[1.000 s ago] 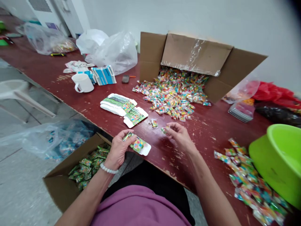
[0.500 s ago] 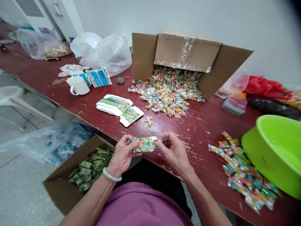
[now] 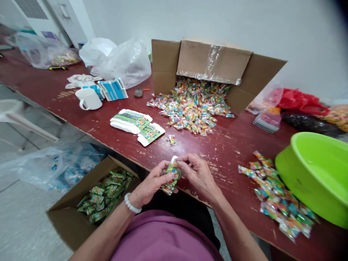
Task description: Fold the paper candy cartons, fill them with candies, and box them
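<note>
A small green printed box (image 3: 173, 177) stands tilted in my left hand (image 3: 152, 181), whose fingers and thumb close round it at the table's front edge. The thumb and finger of my right hand (image 3: 196, 173) are pinched together at the white flap on the box's upper end. No candy packet shows clearly between them. Beyond my hands lie one wrapped candy packet (image 3: 172, 139) and a stack of flattened green boxes (image 3: 130, 121). A big heap of candy packets (image 3: 190, 108) spills from an open carton (image 3: 214, 59).
A carton of filled green boxes (image 3: 106, 194) is below the table's edge at left. A green basin (image 3: 307, 177) and loose packets (image 3: 277, 195) lie at right. A white mug (image 3: 89, 99), plastic bags (image 3: 127, 63) and a blue-striped carton (image 3: 112, 89) are at the back left.
The small box has turned from lying nearly level to standing tilted upward. The candy packet seen at its open end is no longer clearly visible. My right hand stays at that end, its fingers pinched.
</note>
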Action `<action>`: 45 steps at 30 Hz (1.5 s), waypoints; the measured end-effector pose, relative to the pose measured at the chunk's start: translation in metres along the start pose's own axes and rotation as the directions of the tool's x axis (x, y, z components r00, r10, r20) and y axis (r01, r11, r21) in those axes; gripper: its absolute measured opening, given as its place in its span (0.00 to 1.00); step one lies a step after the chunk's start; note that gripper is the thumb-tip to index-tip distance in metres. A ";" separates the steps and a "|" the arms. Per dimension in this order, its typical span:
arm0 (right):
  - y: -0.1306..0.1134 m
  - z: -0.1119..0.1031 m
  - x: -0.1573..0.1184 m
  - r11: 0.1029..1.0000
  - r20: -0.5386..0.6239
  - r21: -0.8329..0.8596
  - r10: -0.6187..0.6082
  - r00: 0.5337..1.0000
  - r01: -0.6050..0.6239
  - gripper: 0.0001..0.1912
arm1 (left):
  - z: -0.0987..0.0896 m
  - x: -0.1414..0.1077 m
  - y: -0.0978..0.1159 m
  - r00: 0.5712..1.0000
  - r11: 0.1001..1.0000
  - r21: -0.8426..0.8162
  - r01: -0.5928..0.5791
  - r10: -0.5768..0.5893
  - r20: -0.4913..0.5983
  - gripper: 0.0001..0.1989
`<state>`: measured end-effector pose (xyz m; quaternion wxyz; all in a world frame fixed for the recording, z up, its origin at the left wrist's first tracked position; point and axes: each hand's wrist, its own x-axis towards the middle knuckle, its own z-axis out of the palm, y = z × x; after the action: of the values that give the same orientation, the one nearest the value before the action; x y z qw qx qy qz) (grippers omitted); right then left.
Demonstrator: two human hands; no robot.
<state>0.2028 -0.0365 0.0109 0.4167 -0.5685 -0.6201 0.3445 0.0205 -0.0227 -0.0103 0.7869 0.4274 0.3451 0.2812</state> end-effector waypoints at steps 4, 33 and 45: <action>0.003 0.000 -0.003 0.989 -0.055 0.073 -0.127 0.990 0.131 0.09 | 0.002 0.006 0.006 0.999 0.983 -0.179 0.024 -0.030 -0.030 0.12; 0.018 0.012 -0.010 0.876 0.117 0.443 0.152 0.981 -0.189 0.12 | 0.012 0.012 -0.003 0.964 0.981 -0.192 0.006 -0.057 -0.260 0.20; 0.013 0.015 -0.003 0.902 0.026 0.409 0.138 0.990 -0.136 0.09 | 0.016 0.009 0.001 0.973 0.974 -0.217 0.067 -0.112 -0.204 0.28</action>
<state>0.1942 -0.0371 -0.0071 0.5025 -0.5111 -0.4918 0.4943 0.0381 -0.0233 -0.0057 0.7974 0.2935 0.4155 0.3245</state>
